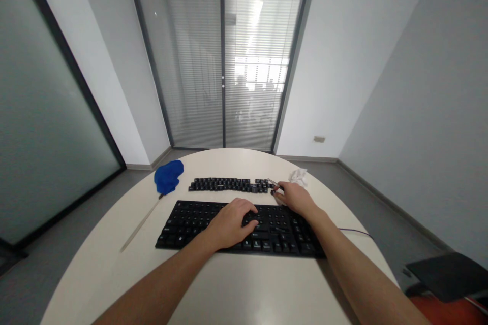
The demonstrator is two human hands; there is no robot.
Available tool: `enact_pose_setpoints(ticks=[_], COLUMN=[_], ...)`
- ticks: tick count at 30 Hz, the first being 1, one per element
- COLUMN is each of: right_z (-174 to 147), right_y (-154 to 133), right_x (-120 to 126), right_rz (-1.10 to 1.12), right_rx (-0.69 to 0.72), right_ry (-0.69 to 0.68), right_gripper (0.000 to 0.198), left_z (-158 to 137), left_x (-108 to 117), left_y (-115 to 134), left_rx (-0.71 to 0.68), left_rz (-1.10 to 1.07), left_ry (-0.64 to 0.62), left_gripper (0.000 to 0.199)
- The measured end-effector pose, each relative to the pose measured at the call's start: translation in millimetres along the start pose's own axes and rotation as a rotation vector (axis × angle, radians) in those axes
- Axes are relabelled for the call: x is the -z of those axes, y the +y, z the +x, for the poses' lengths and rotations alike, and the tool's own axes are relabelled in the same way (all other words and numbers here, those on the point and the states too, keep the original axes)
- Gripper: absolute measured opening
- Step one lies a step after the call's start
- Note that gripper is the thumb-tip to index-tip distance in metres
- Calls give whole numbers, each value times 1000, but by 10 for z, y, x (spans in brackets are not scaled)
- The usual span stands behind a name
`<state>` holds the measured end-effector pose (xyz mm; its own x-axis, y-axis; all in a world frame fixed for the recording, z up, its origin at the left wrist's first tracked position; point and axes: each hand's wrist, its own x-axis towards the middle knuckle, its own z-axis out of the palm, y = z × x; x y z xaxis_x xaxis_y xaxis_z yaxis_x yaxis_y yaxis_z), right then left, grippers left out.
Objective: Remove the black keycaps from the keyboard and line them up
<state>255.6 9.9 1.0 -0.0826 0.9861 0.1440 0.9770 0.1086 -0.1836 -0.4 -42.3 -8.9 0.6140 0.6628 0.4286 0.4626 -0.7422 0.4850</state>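
Observation:
A black keyboard (190, 223) lies across the white round table in front of me. My left hand (234, 221) rests on its middle keys, thumb and fingers apart, gripping nothing. Beyond the keyboard stand rows of loose black keycaps (223, 184). At the right end of those rows, my right hand (293, 197) is closed on a thin tool with a slim light tip (273, 182); its kind is too small to make out. A few dark keycaps sit close to its fingers.
A blue cloth (168, 175) lies at the table's left, beside a long thin stick (141, 226) with a dark end. Crumpled white tissue (298, 176) sits at the right. A cable (356, 231) runs over the right edge, near a black and red chair (450, 274).

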Motion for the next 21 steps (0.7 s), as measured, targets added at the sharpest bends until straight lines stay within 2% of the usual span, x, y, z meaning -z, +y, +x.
enact_pose_setpoints(ticks=[21], right_z=[46], right_y=[-38], right_x=[-110], right_rz=[13], right_rx=[6], right_ry=[44], right_gripper=[24], left_z=[1], left_x=[6], left_y=[11], left_rx=[2], left_rz=[14], left_ry=[-4], left_gripper=[18])
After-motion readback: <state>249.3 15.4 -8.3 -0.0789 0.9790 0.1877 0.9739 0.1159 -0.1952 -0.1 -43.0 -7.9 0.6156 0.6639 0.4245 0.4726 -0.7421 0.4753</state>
